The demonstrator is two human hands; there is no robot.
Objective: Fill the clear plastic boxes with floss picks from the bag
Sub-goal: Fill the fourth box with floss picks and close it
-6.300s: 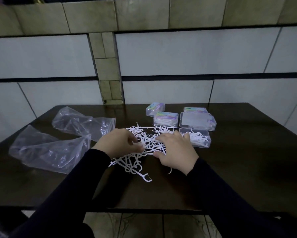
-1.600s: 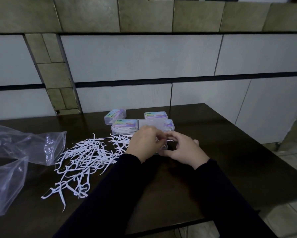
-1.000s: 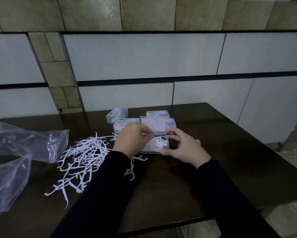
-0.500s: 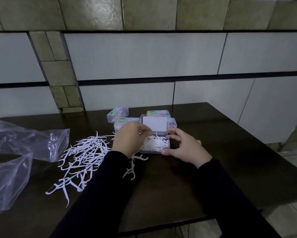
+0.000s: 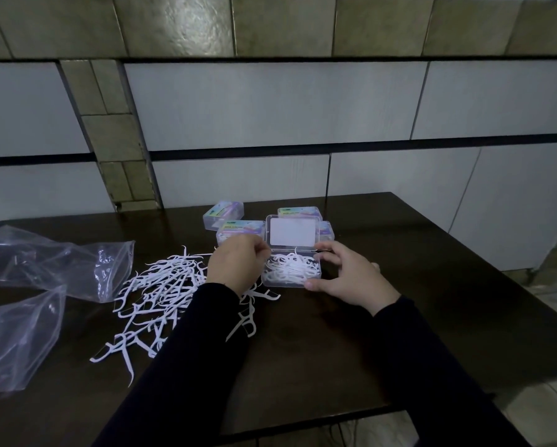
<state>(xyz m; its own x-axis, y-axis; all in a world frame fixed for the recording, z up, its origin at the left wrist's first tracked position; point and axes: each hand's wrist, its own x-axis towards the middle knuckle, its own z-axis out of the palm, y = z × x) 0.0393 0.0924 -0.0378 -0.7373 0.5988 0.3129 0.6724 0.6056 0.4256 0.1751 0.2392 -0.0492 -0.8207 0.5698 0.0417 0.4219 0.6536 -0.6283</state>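
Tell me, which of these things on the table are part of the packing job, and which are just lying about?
In the job:
open box, holding picks, lid up
loose floss picks
left hand
right hand
closed boxes behind

Lying about:
plastic bags, apparently empty
dark table
tiled wall

**Plastic on polished dark wood**

The dark brown table (image 5: 383, 317) looks like smooth wood with a soft sheen. The open clear plastic box (image 5: 290, 275) is glossy; its white floss picks (image 5: 161, 291) look matt plastic. The crumpled transparent plastic bags (image 5: 54, 269) glint. The olive wall tiles (image 5: 180, 27) shine; the dark sleeves (image 5: 206, 350) look matt cloth.
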